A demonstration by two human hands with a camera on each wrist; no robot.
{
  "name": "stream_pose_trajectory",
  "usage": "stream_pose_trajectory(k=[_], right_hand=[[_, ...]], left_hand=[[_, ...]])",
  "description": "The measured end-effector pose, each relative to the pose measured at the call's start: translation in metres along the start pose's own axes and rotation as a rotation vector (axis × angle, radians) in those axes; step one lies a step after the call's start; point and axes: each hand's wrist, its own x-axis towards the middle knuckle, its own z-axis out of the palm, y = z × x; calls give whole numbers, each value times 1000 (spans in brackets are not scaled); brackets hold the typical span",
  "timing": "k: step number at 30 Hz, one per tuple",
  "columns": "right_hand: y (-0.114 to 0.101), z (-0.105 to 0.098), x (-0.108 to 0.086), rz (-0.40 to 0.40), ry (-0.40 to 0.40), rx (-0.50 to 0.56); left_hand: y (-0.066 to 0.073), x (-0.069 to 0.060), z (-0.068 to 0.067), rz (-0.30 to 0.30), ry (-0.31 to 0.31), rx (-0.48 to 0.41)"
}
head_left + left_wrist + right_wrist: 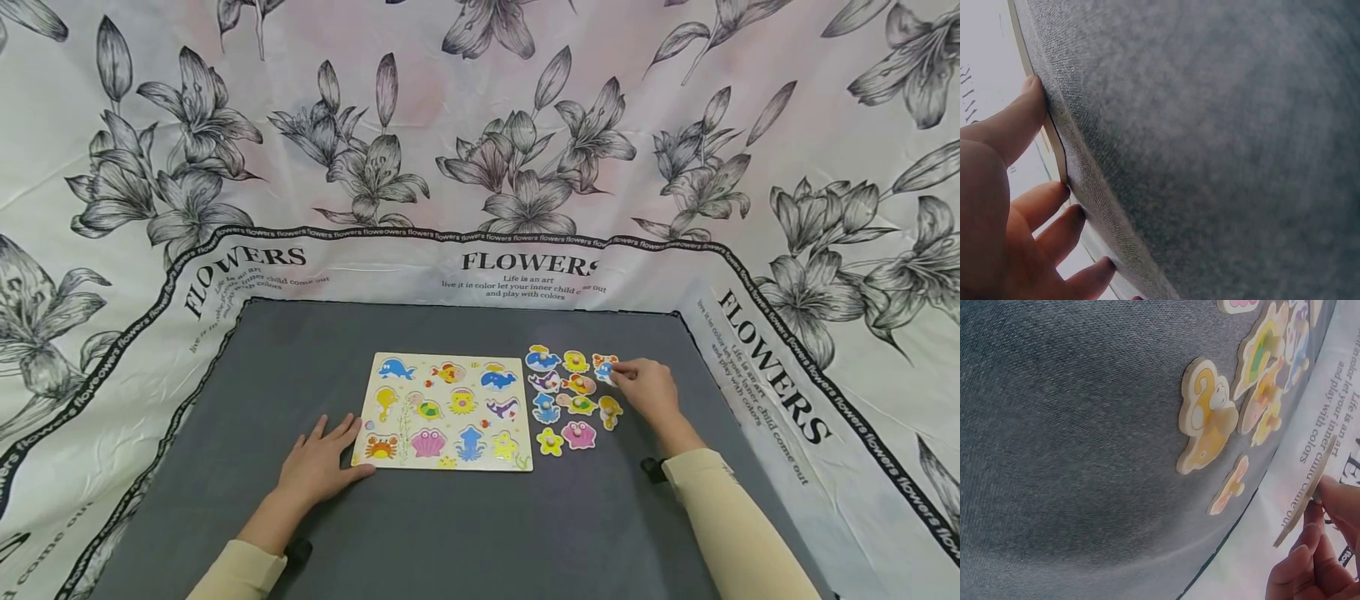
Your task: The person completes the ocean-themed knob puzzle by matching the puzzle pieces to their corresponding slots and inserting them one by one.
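Observation:
The puzzle board [442, 383], printed with sea animals, lies flat on the grey table. At its lower left corner my left hand [318, 462] rests with spread fingers; in the left wrist view that hand [991, 212] touches the board's thin edge [1056, 147]. My right hand [651, 396] pinches a blue piece [604, 374] just beside the orange crab piece [599, 359]. The right wrist view gives the held piece [1305, 503] edge-on, raised off the table, its back hiding the knob side partly behind the fingers of the hand [1319, 559].
Several knobbed pieces lie right of the board, among them a yellow seahorse [610, 412], a pink shell [579, 435], a yellow star [550, 442] and a green turtle [579, 405]. A flower-printed cloth [525, 275] borders the grey table surface [465, 533].

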Motion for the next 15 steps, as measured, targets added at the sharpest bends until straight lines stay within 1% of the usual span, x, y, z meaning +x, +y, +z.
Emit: stream_pose_trajectory(k=[7, 15], right_hand=[[-4, -1, -1, -20, 20, -24], [-14, 0, -1, -35, 5, -33]], left_hand=[[1, -1, 1, 1, 5, -6], [0, 1, 1, 4, 3, -4]])
